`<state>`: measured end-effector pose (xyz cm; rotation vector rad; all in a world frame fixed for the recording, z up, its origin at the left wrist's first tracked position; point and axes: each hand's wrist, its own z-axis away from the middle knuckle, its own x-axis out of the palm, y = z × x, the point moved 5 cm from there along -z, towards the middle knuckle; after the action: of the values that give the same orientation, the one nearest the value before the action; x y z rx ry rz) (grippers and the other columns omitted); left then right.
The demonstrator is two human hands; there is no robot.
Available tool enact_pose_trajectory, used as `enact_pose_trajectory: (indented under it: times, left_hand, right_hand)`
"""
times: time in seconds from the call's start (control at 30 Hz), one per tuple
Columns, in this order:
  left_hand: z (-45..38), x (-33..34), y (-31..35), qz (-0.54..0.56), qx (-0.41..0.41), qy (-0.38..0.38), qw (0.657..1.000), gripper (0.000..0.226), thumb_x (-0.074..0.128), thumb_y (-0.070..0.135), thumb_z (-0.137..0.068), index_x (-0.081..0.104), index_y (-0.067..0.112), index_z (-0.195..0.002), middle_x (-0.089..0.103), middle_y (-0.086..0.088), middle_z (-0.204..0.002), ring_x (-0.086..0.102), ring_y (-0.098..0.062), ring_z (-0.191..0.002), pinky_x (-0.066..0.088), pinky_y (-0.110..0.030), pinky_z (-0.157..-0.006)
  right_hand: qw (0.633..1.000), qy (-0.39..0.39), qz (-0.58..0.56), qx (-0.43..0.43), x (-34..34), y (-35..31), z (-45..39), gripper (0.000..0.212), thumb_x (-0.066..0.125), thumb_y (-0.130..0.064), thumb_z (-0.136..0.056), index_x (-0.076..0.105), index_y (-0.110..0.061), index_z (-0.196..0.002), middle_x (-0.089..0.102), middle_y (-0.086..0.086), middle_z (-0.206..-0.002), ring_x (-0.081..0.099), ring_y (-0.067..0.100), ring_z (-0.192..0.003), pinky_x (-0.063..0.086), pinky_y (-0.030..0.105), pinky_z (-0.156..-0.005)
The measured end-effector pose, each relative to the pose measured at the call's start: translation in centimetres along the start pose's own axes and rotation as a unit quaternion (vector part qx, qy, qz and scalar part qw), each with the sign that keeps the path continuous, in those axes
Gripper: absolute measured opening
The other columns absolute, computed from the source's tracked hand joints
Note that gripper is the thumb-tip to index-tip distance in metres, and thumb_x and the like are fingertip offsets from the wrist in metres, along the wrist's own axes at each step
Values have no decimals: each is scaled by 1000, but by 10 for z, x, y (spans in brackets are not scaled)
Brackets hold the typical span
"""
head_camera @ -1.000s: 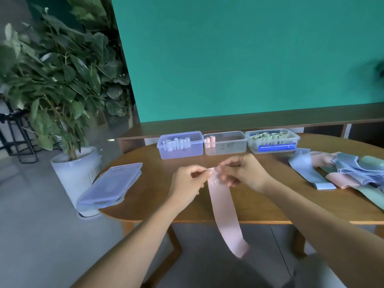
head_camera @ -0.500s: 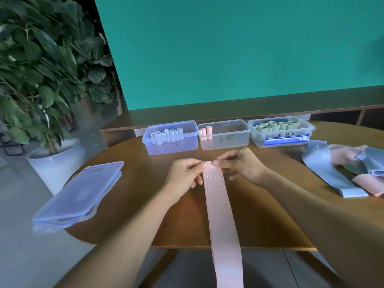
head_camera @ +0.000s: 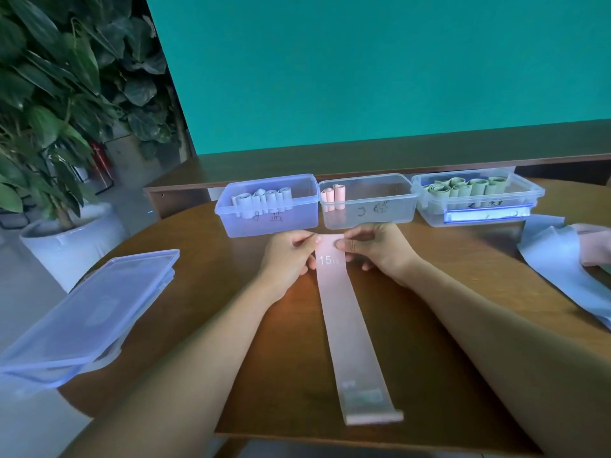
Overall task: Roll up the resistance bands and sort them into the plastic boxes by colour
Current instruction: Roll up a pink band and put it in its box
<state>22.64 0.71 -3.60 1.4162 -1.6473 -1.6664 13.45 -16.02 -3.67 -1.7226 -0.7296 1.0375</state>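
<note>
A long pink resistance band (head_camera: 347, 325) marked "15" lies flat on the wooden table (head_camera: 205, 292), running from the table's middle toward its front edge. My left hand (head_camera: 287, 259) pinches the band's far left corner and my right hand (head_camera: 377, 251) pinches the far right corner. Behind them stand three plastic boxes: the left box (head_camera: 297, 223) holds several blue rolls, the middle box (head_camera: 390, 213) holds two pink rolls (head_camera: 334, 195), and the right box (head_camera: 529, 200) holds several green rolls.
Stacked box lids (head_camera: 86, 319) overhang the table's left edge. Loose blue bands (head_camera: 558, 269) and pink bands (head_camera: 595, 249) lie at the right edge. A potted plant (head_camera: 49, 133) stands on the floor to the left. A low wooden ledge runs behind the boxes.
The pink band hung off the front edge before; it now lies flat along the table. Both hands moved forward, closer to the boxes, still pinching its end.
</note>
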Motion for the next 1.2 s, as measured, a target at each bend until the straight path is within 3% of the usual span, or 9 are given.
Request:
enact_pose_trajectory:
  times: [0.23, 0.3, 0.4, 0.57, 0.73, 0.9, 1.03, 1.2]
  left_hand:
    - [-27, -3, -13, -37, 17, 11, 999, 14, 62, 28, -98, 76, 26, -93, 66, 1, -63, 58, -10, -62, 48, -27, -64]
    - [-27, -1, -13, -76, 25, 11, 997, 14, 63, 31, -98, 76, 26, -103, 72, 5, -78, 62, -7, -72, 50, -24, -70]
    - [-18, 0, -11, -148, 26, 16, 988, 32, 65, 35, -96, 67, 23, -126, 69, 6, -115, 60, -5, -97, 47, -20, -86]
    - [15, -7, -4, -257, 23, -9, 966, 41, 58, 32, -100, 56, 21, -139, 60, 1, -137, 57, -17, -123, 43, -29, -105]
    - [67, -11, 7, -321, 50, -62, 944, 45, 51, 38, -103, 50, 23, -145, 47, 4, -152, 40, -16, -141, 31, -33, -117]
    - [145, -19, 26, -284, 67, -80, 953, 45, 53, 44, -101, 52, 30, -144, 50, 15, -147, 45, -5, -133, 36, -30, -114]
    - [197, -28, 38, -178, 91, -54, 978, 38, 61, 52, -91, 64, 39, -126, 60, 31, -125, 52, 19, -108, 39, -3, -94]
    - [213, -15, 38, -224, 134, -98, 960, 40, 63, 61, -83, 74, 36, -111, 67, 28, -109, 59, 8, -108, 47, -5, -86]
  right_hand:
    - [995, 28, 99, 0, 8, 7, -18, 23, 76, -37, -88, 74, -23, -106, 74, -6, -84, 68, 12, -68, 49, 12, -52]
    - [993, 30, 115, -4, 7, 6, -15, 26, 76, -36, -89, 72, -23, -111, 71, -8, -97, 69, 12, -75, 48, 9, -52]
    - [989, 28, 145, -13, 3, 3, -4, 30, 75, -33, -90, 68, -22, -117, 68, -7, -109, 67, 8, -87, 50, 9, -60]
    - [974, -12, 223, -39, 2, -5, 37, 38, 69, -37, -95, 65, -21, -129, 67, -5, -122, 62, 10, -105, 46, 16, -89]
    - [960, -50, 264, -77, 3, -15, 88, 33, 64, -39, -97, 67, -26, -127, 66, -10, -128, 60, 9, -114, 43, 20, -98]
    - [979, -64, 170, -88, -9, -21, 143, 22, 71, -41, -92, 75, -31, -110, 72, -21, -112, 64, -2, -109, 49, 29, -105]
    - [990, -99, 53, -87, -8, -32, 174, 21, 80, -34, -82, 78, -23, -100, 77, -10, -101, 72, 8, -100, 53, 38, -100]
    - [973, -180, 92, -116, -4, -40, 190, 22, 81, -36, -79, 79, -20, -94, 75, -8, -100, 71, 14, -97, 54, 38, -91]
